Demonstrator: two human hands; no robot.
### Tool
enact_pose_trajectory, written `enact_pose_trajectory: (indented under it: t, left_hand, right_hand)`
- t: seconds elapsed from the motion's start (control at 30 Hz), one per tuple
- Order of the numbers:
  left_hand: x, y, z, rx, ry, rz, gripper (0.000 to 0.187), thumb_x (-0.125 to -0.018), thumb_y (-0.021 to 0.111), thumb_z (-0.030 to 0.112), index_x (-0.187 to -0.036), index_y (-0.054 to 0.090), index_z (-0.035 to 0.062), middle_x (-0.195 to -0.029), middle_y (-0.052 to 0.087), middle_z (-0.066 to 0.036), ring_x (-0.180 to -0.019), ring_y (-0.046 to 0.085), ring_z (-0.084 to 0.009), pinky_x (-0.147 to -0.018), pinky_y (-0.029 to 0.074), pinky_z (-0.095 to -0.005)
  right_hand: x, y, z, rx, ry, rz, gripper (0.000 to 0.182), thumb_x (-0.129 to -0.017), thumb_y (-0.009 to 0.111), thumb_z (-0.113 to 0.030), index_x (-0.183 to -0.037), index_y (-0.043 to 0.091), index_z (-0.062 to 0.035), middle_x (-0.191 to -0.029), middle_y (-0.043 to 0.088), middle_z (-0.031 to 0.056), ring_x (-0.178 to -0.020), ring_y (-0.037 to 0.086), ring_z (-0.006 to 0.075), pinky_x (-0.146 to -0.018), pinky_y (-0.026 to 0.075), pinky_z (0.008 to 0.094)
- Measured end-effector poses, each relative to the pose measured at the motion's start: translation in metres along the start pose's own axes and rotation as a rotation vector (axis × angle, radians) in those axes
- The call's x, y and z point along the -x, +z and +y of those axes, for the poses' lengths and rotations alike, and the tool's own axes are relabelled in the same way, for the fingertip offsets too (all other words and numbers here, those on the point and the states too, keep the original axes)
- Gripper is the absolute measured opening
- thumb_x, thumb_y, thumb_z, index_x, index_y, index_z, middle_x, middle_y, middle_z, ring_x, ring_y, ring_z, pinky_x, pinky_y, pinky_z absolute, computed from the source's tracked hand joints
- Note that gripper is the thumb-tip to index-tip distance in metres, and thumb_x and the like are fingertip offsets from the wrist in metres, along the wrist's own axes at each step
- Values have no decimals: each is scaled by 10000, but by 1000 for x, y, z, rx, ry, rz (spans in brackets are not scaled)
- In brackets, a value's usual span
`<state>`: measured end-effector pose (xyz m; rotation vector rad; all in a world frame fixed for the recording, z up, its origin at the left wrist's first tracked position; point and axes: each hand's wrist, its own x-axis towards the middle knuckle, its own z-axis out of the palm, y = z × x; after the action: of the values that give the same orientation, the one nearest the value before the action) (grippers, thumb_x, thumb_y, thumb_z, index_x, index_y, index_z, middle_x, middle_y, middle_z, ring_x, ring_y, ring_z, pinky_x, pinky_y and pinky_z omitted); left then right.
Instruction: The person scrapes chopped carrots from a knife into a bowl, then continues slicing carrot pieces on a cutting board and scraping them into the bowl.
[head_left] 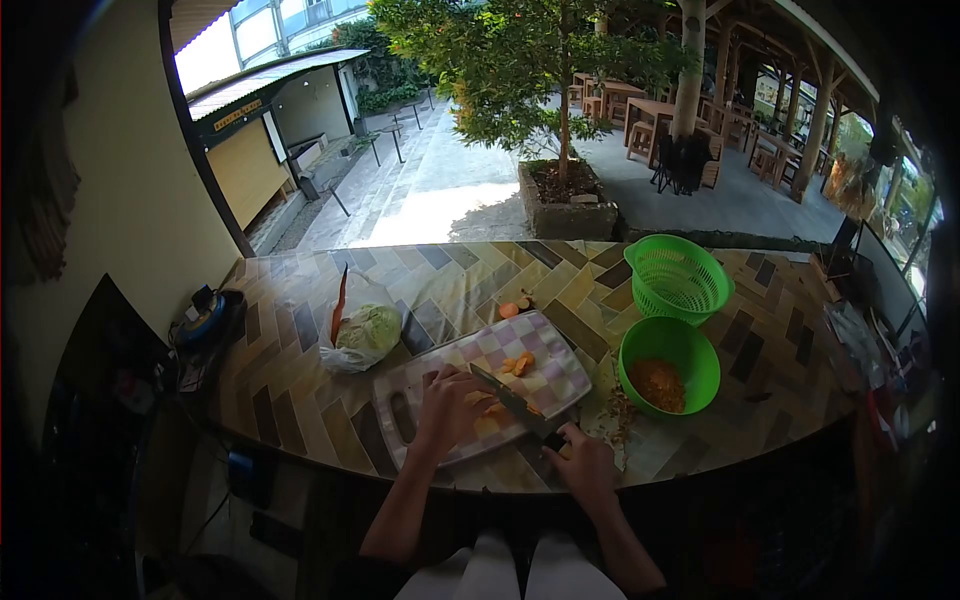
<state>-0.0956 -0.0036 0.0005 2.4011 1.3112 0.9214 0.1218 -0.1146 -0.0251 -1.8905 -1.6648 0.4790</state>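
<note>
Light-coloured trouser legs (pixel 490 575) sit below and between the forearms. Far beyond both hands, outdoors, a leafy tree (pixel 520 80) rises from a square planter (pixel 570 218). Under the hands spreads a wide table (pixel 280 300) with a zigzag pattern of brown, grey and cream. On it, directly beneath the left hand (pixel 447 402), lies a checked cutting board (pixel 550 360) set at a slant, its handle hole just left of that hand.

Beyond the right hand (pixel 590 467) and to its right, a green bowl (pixel 705 350) holds orange shreds (pixel 657 385); a green colander (pixel 680 280) stands farther out behind it. Ahead of the left hand and to its left, a clear plastic bag (pixel 355 357) wraps pale green cabbage (pixel 372 328), and a long reddish strip (pixel 339 310) sticks up there.

The person's hands are apart. The right one is closed around the handle of a knife (pixel 515 402), whose blade angles across the board towards the left fingertips. The left one bends down over the board; whether it grips a piece cannot be told. Orange pieces (pixel 517 364) lie on the board just beyond the blade, and scattered peelings (pixel 620 415) lie between the right hand and the bowl.
</note>
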Motion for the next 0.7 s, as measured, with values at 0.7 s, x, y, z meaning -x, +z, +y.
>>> enact_pose_trajectory:
  t: [0.7]
  left_hand:
    - [-56,9,-24,238,86,-330,158,-820,723,91,-954,747,10,-878,733,-119,-829,699,-254,-784,526,-351]
  right_hand:
    - [3,-12,-1,8,-41,-53,346,-776,798,-275,-1028,660,-82,-818,705,130,-787,697,320,-678,524,405]
